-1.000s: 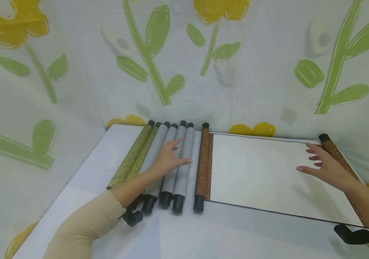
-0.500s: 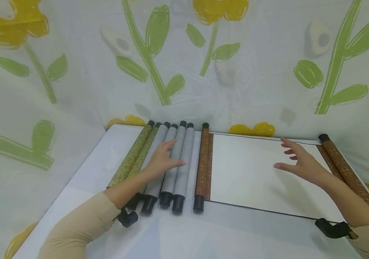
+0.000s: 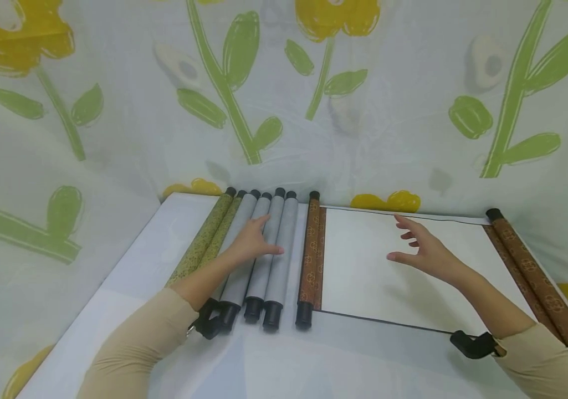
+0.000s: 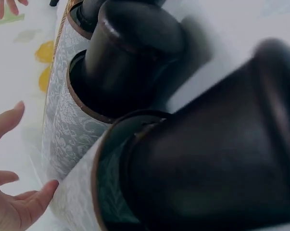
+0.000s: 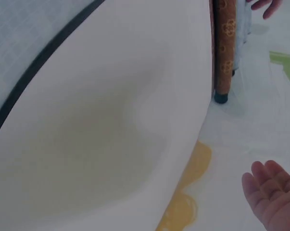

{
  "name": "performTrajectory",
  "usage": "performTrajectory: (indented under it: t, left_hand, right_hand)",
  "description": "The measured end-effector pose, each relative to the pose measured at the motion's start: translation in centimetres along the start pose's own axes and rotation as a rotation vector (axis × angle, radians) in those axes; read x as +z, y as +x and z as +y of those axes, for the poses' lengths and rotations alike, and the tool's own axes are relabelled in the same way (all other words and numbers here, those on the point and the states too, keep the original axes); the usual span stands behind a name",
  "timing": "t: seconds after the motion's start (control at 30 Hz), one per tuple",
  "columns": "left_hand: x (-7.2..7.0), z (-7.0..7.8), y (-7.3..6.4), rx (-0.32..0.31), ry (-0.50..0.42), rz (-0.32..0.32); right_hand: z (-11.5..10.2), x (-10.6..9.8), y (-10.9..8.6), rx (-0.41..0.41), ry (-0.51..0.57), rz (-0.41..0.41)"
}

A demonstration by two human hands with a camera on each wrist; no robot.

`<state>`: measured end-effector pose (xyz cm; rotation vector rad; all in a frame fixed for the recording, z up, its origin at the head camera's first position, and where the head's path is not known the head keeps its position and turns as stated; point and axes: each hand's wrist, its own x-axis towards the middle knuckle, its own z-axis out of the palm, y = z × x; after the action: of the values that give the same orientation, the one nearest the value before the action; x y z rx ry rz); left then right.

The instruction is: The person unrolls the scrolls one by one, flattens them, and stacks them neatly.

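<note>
A hanging scroll lies unrolled on the table, its blank white paper (image 3: pixel 363 277) stretched between a brown patterned roll (image 3: pixel 310 249) on the left and another brown roll (image 3: pixel 530 266) on the right. Over that paper hovers my right hand (image 3: pixel 425 252), fingers spread and slightly bent, holding nothing. My left hand (image 3: pixel 254 241) is spread over several grey rolled scrolls (image 3: pixel 280 277), with thumb and fingers apart. In the left wrist view, a fingertip comes right up to a grey roll's far end, and black end knobs (image 4: pixel 197 163) fill the foreground.
Two olive patterned rolled scrolls (image 3: pixel 199 244) lie left of the grey ones. Behind the white table (image 3: pixel 363 366) hangs a pale curtain (image 3: pixel 129 111) printed with yellow flowers and green leaves. Black camera mounts (image 3: pixel 473 344) sit at both wrists.
My right hand has moved left from near the right brown roll to above the middle of the paper. My left hand has shifted slightly left and stays over the grey rolls.
</note>
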<state>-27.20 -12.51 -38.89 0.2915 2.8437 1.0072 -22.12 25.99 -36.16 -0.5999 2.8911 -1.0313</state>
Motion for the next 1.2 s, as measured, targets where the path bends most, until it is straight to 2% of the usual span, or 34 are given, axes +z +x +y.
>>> performTrajectory:
  t: [0.27,0.47,0.63,0.97,1.2]
  left_hand:
    - [0.0,0.1,1.2,-0.047,0.015,-0.063]
    - [0.4,0.1,1.9,-0.017,0.113,-0.137]
    - [0.6,0.3,2.0,-0.027,0.140,-0.159]
    - [0.0,0.3,2.5,0.027,0.211,-0.257]
    - [0.2,0.4,2.5,0.021,0.185,-0.296]
  right_hand:
    - [-0.6,1.6,1.5,-0.028,0.026,-0.008]
    - [-1.2,2.5,2.6,-0.063,0.048,-0.014]
    - [-1.9,2.9,3.6,-0.089,0.064,-0.011]
    - [-3.8,4.6,6.0,-0.113,0.098,-0.038]
    - [-4.8,6.5,7.4,-0.113,0.110,-0.071]
